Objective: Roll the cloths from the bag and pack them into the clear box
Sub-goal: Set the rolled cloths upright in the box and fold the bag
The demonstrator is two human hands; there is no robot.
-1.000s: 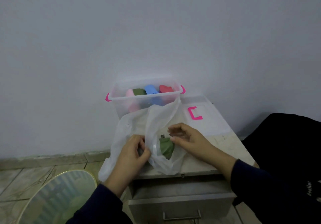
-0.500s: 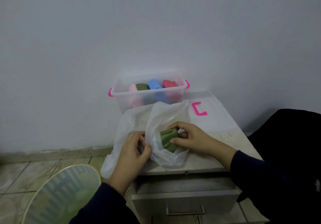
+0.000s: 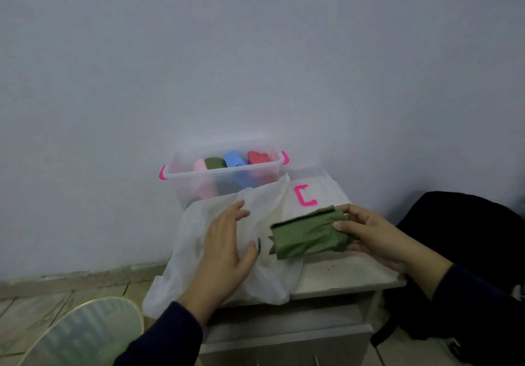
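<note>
The green cloth (image 3: 308, 233), now drawn clear of the bag (image 3: 227, 252), is clamped between the right hand (image 3: 375, 237) fingers, left hand (image 3: 227, 249) fingers spread apart, so rolling is judged next.

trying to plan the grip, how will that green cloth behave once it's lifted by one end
The green cloth is creased and bunched where the right hand pinches it, so it is probably floppy and would sag. It looks thin, so likely light. Its folds seem loose and may fall open.
</note>
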